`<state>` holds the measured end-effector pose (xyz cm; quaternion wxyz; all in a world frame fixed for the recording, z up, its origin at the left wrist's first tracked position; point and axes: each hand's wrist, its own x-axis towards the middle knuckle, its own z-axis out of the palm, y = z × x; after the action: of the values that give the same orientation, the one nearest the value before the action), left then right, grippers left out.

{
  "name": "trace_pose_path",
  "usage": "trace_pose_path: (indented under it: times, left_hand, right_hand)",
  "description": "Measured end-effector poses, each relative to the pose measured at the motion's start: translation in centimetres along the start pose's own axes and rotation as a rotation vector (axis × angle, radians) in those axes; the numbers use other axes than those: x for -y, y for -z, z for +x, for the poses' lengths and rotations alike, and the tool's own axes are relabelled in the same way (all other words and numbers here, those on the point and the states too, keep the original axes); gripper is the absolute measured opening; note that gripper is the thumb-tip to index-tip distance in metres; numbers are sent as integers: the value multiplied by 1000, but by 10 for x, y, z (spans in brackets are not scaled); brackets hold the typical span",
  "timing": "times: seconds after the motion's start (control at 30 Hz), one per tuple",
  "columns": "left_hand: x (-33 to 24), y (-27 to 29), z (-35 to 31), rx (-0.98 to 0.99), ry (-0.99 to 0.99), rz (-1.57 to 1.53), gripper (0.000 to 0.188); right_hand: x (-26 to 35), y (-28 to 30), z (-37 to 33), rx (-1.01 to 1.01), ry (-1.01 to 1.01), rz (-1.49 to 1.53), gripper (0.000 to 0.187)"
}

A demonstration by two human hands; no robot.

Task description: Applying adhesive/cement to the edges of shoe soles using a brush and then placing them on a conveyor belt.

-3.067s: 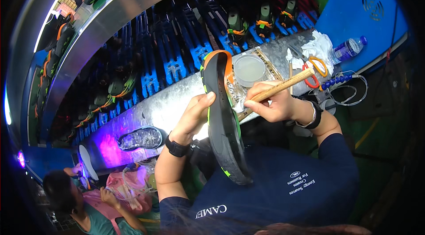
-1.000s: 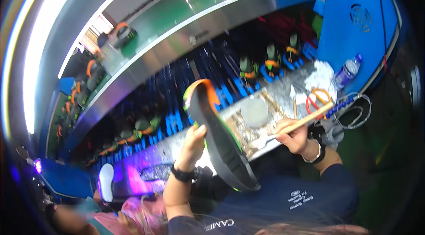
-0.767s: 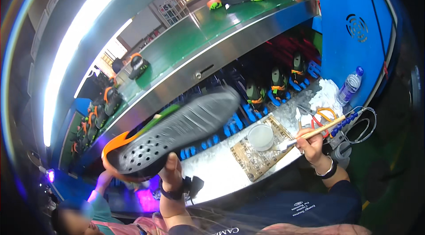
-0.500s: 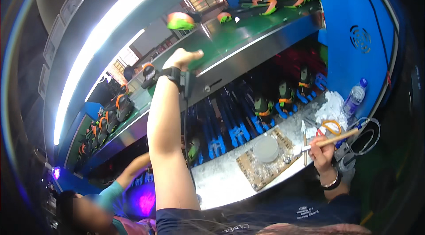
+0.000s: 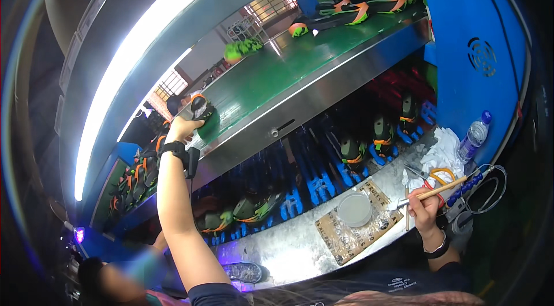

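At the left part of the green conveyor, my left hand [image 5: 183,128] is closed around the edge of a dark shoe with orange trim [image 5: 199,105]. My thumb lies on its near side and the other fingers are partly hidden behind it. My right hand [image 5: 424,211] grips a brush with a wooden handle [image 5: 443,188], its pale bristles pointing left over the bench. Just left of those bristles, a round whitish tub [image 5: 354,210] sits on a cardboard sheet [image 5: 339,243] covered in clear film.
Shoes stand on blue holders [image 5: 382,136] below the conveyor [image 5: 271,95]. Scissors [image 5: 443,177], white cloth [image 5: 443,149] and a bottle [image 5: 475,136] lie at the bench's right end. A shoe [image 5: 244,272] rests at the near edge. A co-worker [image 5: 115,283] is lower left.
My left hand has moved left along the conveyor, from open above the belt to the dark shoe. My right hand keeps the brush in nearly the same place. The co-worker's arm has drawn back.
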<state>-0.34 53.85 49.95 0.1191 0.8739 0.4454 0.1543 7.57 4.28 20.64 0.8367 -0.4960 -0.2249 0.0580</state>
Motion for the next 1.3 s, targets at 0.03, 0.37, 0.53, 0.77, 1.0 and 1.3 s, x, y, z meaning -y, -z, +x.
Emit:
trace_pose_path:
  times: [0.03, 0.37, 0.53, 0.77, 1.0, 1.3]
  left_hand:
    - [-2, 3, -2, 0, 2, -4, 57]
    - [4, -13, 68, 131, -9, 172, 97]
    - [47, -20, 111, -39, 41, 358, 82]
    - [31, 14, 41, -532, -165, 115, 85]
    - [2, 23, -122, -523, -762, 245, 77]
    - [-57, 17, -82, -63, -606, 332, 71]
  right_hand:
    - [0, -1, 0, -6, -11, 15, 10]
    - [-6, 1, 3, -70, 11, -15, 9]
    - [-5, 2, -3, -74, 41, -9, 9]
    - [-8, -1, 1, -47, -13, -6, 10]
    - [-14, -14, 9, 14, -49, 7, 8]
    - [3, -18, -13, 5, -27, 49, 10]
